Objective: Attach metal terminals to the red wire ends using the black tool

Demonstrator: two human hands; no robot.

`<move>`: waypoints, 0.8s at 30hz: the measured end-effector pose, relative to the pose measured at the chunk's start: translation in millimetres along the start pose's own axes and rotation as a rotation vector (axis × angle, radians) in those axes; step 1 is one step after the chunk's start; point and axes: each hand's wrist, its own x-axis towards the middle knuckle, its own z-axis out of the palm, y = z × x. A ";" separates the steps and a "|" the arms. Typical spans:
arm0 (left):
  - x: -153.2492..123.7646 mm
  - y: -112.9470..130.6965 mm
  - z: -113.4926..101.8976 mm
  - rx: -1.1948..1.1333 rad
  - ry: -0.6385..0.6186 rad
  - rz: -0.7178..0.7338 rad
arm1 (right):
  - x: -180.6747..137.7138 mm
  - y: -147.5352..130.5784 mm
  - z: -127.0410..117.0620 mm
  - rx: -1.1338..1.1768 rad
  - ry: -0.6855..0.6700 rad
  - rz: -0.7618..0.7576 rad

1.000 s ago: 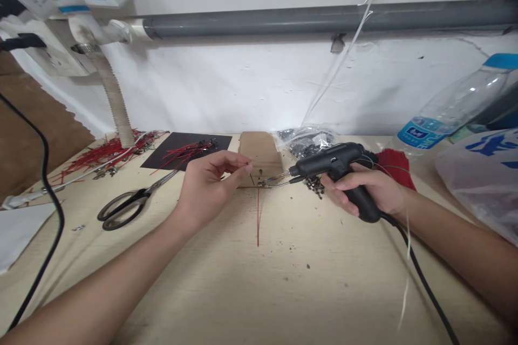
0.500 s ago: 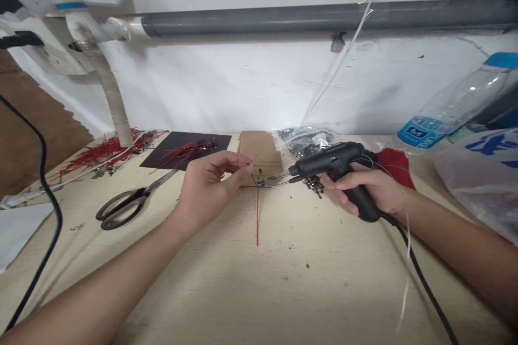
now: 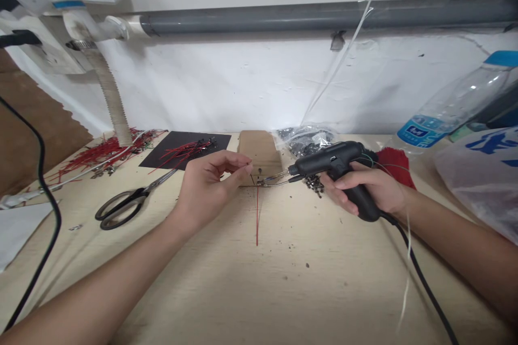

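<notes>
My right hand (image 3: 364, 188) is wrapped round the grip of a black soldering gun (image 3: 329, 157), which points left. Its metal tip (image 3: 267, 181) reaches a small dark part at the front edge of a brown wooden block (image 3: 261, 151). From that spot a red wire (image 3: 257, 221) runs straight toward me over the table. Just left of the tip, my left hand (image 3: 214, 183) pinches a thin dark wire (image 3: 253, 178) between thumb and forefinger; its lower end comes down close to the joint. Whether it touches there is too small to tell.
Scissors (image 3: 123, 209) lie left of my left hand. Red wires with dark ends rest on a black sheet (image 3: 162, 145), with another pile (image 3: 93, 156) farther left. Small metal parts (image 3: 313, 184) lie under the gun. A plastic bottle (image 3: 429, 124) and bag (image 3: 477, 172) stand right.
</notes>
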 end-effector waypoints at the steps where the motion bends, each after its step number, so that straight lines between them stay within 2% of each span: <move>1: 0.0 -0.3 0.1 0.000 -0.001 0.002 | -0.3 -0.5 0.5 -0.001 -0.001 -0.001; 24: -1.1 0.3 -1.6 0.012 -0.004 0.000 | 0.0 -1.0 1.1 -0.021 -0.003 -0.003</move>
